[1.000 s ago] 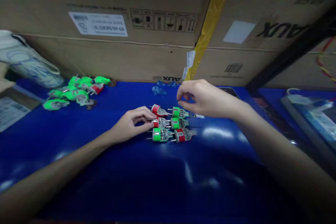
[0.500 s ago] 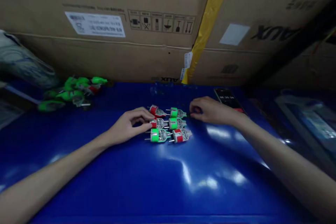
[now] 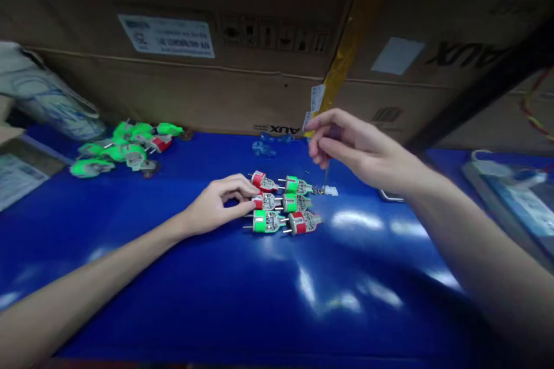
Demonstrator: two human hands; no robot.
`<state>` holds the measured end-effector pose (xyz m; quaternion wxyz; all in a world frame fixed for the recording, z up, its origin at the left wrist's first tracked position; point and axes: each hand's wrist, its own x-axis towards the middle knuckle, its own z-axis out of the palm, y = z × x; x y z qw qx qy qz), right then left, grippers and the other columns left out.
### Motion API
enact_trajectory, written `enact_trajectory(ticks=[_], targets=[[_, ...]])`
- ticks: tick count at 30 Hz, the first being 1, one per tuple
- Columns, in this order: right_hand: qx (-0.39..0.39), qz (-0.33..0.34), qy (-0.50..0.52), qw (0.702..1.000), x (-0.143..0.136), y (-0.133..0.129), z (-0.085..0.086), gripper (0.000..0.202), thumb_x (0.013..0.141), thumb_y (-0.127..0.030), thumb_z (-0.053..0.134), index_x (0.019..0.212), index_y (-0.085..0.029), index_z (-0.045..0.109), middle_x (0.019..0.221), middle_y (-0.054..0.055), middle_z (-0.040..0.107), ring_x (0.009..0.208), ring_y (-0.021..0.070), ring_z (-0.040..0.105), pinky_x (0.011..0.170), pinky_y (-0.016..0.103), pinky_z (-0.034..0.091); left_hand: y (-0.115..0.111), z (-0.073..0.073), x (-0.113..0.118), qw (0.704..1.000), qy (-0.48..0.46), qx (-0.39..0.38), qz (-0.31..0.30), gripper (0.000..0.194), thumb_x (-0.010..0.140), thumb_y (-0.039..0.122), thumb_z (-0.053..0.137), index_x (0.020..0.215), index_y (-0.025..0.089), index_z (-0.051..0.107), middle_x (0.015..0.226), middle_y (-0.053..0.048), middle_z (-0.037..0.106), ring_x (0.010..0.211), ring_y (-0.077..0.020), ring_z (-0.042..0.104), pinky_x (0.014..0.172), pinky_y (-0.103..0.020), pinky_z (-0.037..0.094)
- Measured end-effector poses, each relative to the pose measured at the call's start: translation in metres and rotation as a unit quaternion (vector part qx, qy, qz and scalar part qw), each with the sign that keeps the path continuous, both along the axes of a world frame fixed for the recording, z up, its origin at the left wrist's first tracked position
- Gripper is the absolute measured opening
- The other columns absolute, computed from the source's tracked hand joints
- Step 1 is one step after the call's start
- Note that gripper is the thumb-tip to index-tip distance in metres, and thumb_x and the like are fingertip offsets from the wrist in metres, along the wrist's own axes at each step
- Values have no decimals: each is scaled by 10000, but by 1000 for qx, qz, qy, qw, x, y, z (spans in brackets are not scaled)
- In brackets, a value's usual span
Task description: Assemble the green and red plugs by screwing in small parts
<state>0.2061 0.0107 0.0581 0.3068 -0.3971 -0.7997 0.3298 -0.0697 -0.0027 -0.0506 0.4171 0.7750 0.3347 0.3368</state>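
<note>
Several opened power plugs, with their inner metal parts showing, lie in two columns on the blue table. My left hand pinches the middle red plug of the left column. Above it is another red plug, and below it a green plug. The right column has two green plugs, an upper one and a lower one, over a red plug. My right hand grips a screwdriver, its thin shaft pointing down at small metal and white pieces. Its handle is mostly hidden.
A pile of green and red plug parts lies at the back left beside a patterned pouch. Clear bluish pieces sit near the cardboard boxes along the back. A pale device stands at the right.
My right hand has risen from beside the upper green plug and now holds a screwdriver upright. Small pieces show beneath it. My left hand keeps its grip on the red plug.
</note>
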Motion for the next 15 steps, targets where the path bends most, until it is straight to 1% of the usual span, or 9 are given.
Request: enact_trajectory(ticks=[2,4,6,8,11,15], targets=[[12,1,44,999,-13,1,4,143,949,-217,463,1069,-191,536,898,26,663,830,128,628,749,269,477,0,0,0,1000,0,5,3,203,867,324,688,975,154,706,998,-87,663,887,-167,650,736,-246,562],[22,-11,39,999,-25,3,4,123,958,-258,494,1017,-171,559,926,41,694,821,124,625,728,266,469,0,-1,0,1000,-1,1,10,204,866,326,688,973,152,703,1003,-85,657,885,-167,647,737,-251,561],[20,1,32,999,-35,6,-1,116,955,-247,506,974,-151,567,920,47,714,727,103,595,656,248,451,0,-2,0,1000,-6,-13,24,215,864,335,688,971,149,697,1002,-82,649,875,-164,646,744,-259,561],[15,23,45,999,-42,8,-8,119,951,-244,516,957,-141,575,927,52,724,696,95,581,623,235,444,0,-2,0,999,-14,-27,28,227,860,347,691,963,145,690,984,-73,639,859,-161,645,752,-265,561],[5,44,72,996,-48,8,-17,147,948,-273,525,958,-139,585,941,58,725,713,102,593,628,233,453,0,-1,1,999,-22,-42,19,227,858,355,691,948,146,681,967,-62,632,835,-156,641,739,-263,559],[-16,58,81,995,-50,6,-27,163,944,-295,527,940,-141,582,929,68,722,768,120,618,674,249,466,-1,1,2,999,-18,-36,22,215,864,344,682,941,144,682,961,-60,630,810,-143,632,725,-255,553]])
